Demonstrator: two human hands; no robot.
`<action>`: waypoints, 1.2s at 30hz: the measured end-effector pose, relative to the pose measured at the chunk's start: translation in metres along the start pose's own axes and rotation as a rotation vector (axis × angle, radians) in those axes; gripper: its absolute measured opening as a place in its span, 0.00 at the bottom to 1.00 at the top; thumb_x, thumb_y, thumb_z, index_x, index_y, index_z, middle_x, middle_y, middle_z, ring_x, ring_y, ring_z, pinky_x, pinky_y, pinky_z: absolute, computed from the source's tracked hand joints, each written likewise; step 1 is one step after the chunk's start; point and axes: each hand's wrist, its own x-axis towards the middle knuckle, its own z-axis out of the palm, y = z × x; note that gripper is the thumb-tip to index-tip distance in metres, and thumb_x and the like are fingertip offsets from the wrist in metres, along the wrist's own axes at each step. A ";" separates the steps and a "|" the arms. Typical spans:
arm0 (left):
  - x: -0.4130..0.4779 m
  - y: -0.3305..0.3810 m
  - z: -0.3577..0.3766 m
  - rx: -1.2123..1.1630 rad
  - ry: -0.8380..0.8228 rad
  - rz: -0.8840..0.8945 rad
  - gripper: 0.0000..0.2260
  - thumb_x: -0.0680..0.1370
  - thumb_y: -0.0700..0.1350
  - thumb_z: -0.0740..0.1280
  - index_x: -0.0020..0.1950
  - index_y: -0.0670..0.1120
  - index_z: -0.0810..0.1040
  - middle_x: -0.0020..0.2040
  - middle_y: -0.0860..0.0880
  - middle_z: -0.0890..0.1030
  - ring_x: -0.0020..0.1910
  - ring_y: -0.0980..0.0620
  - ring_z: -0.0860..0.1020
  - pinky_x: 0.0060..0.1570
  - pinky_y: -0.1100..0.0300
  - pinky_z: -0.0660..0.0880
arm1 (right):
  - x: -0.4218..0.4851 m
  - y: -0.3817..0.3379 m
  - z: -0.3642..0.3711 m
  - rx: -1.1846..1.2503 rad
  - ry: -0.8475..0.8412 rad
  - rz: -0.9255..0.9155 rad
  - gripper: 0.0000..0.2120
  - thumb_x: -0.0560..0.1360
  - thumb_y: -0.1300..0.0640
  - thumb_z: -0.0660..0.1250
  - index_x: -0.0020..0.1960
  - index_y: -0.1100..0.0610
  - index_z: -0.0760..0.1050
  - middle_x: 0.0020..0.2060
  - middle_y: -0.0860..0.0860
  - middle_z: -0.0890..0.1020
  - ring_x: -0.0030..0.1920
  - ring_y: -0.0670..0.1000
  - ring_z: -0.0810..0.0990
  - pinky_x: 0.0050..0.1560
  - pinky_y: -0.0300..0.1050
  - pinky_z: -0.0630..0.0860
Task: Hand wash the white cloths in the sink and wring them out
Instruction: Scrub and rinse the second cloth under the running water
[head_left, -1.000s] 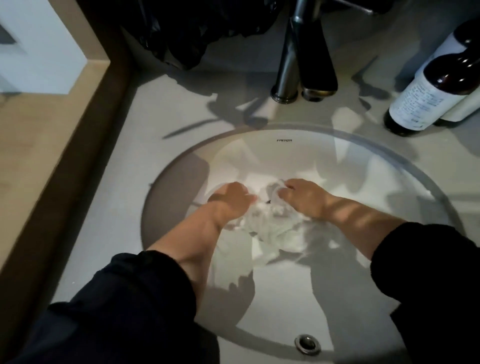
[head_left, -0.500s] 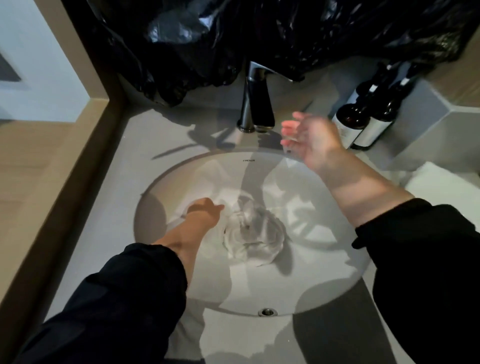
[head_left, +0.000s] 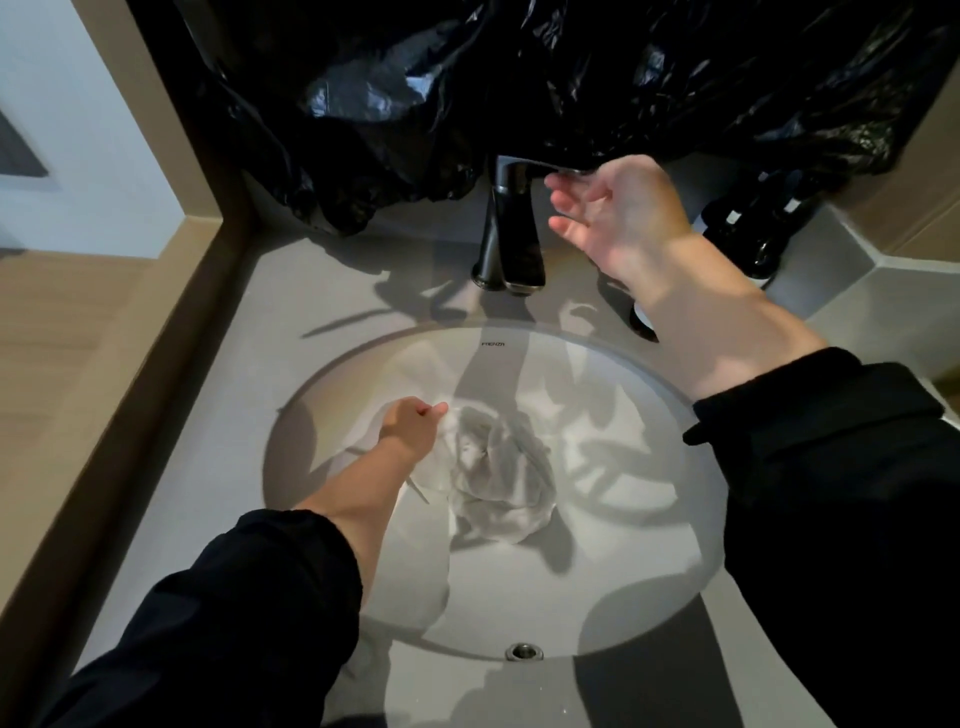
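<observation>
1. White cloths (head_left: 498, 467) are lying in one crumpled bunch in the middle of the sink (head_left: 519, 597). The head camera is giving the only view.
2. The left hand (head_left: 413, 426) is reaching down into the bowl. Its fingers are curled at the left edge of the bunch and seem to be holding a bit of it.
3. The right hand (head_left: 618, 213) is up beside the tap (head_left: 511, 228). Its fingers are stretched out and holding nothing, and the tips are just reaching the tap handle (head_left: 540, 165). No water is coming out.
4. I am guessing the water is about to be turned on. If the handle is pushed too far, water may be shooting out hard, hitting the cloths and splashing the counter (head_left: 291, 322).
5. The right sleeve (head_left: 831, 467) is hanging over the edge of the bowl, so a big splash may be soaking it.
6. A black plastic bag (head_left: 467, 78) is hanging down right over the handle. Fingers may be catching the bag and tugging it down.
7. Dark bottles (head_left: 763, 234) are standing just behind the right wrist. An arm swinging back fast may be knocking them over.
8. The bunch is hiding the bottom of the bowl, so I cannot tell where the drain is. If the cloths are covering it, water may be filling up too high.
</observation>
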 end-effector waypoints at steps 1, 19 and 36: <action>0.001 -0.001 0.001 -0.025 -0.006 -0.013 0.17 0.82 0.52 0.58 0.38 0.43 0.70 0.31 0.49 0.69 0.37 0.45 0.71 0.39 0.58 0.66 | -0.001 -0.003 0.002 -0.006 -0.033 -0.017 0.17 0.72 0.72 0.48 0.53 0.64 0.71 0.45 0.57 0.79 0.47 0.53 0.76 0.48 0.48 0.75; -0.005 -0.003 0.009 0.361 -0.037 0.189 0.23 0.76 0.51 0.66 0.69 0.48 0.66 0.66 0.46 0.70 0.65 0.45 0.71 0.60 0.55 0.69 | 0.013 0.157 -0.073 -1.140 0.028 0.232 0.11 0.77 0.49 0.65 0.45 0.56 0.77 0.40 0.51 0.80 0.38 0.50 0.76 0.33 0.39 0.70; -0.013 0.007 -0.045 0.644 -0.034 0.024 0.10 0.75 0.41 0.59 0.51 0.42 0.78 0.52 0.43 0.80 0.52 0.42 0.79 0.52 0.56 0.75 | -0.015 0.154 -0.103 -0.469 -0.084 0.351 0.24 0.67 0.42 0.75 0.51 0.61 0.80 0.44 0.56 0.85 0.42 0.54 0.84 0.49 0.47 0.80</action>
